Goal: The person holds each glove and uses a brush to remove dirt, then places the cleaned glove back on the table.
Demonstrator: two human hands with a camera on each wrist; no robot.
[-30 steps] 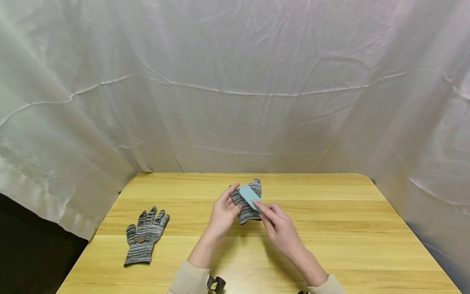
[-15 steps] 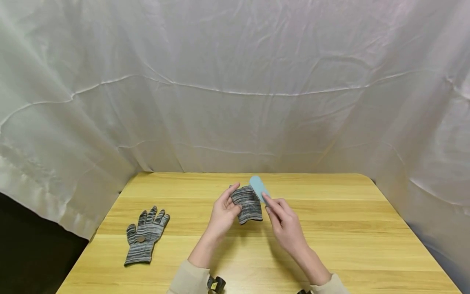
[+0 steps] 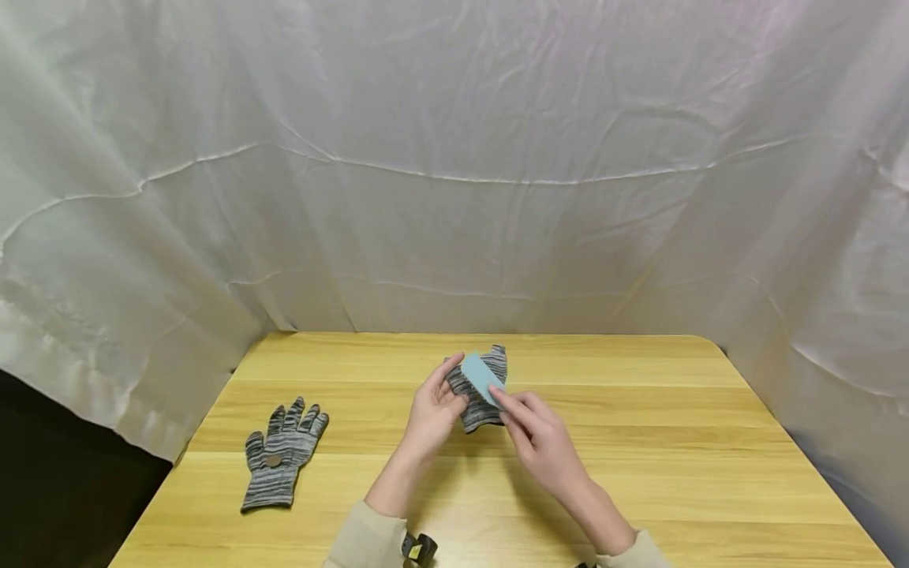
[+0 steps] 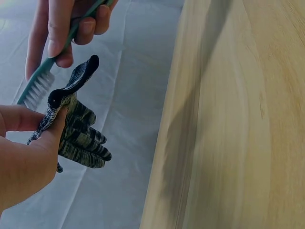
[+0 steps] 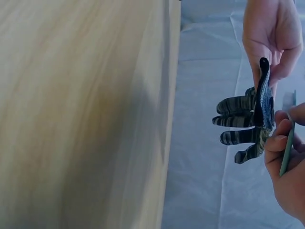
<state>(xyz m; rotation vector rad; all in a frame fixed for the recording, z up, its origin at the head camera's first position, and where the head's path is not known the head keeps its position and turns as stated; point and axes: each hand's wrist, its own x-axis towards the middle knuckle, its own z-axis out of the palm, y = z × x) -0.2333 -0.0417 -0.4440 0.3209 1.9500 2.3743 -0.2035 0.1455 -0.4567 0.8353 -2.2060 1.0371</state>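
Note:
My left hand (image 3: 435, 410) pinches a grey-and-black striped knit glove (image 3: 477, 416) between thumb and fingers, raised above the table. In my right hand (image 3: 543, 443) is a light-blue brush (image 3: 480, 377), its flat back turned up and the index finger laid along it. The brush lies across the glove's face. White bristles (image 4: 39, 91) point at the glove in the left wrist view; whether they touch it I cannot tell. The loose glove fingers (image 5: 237, 119) hang down in the right wrist view.
A matching striped glove (image 3: 287, 473) lies flat at the table's left, a round brown spot (image 3: 273, 461) on its palm. The wooden table (image 3: 675, 450) reaches back to a pale curtain (image 3: 454, 237) that also encloses both sides.
The brush moved up and right, to the glove's right edge, half a second ago, then came back left over the glove. The left hand and held glove stay nearly still.

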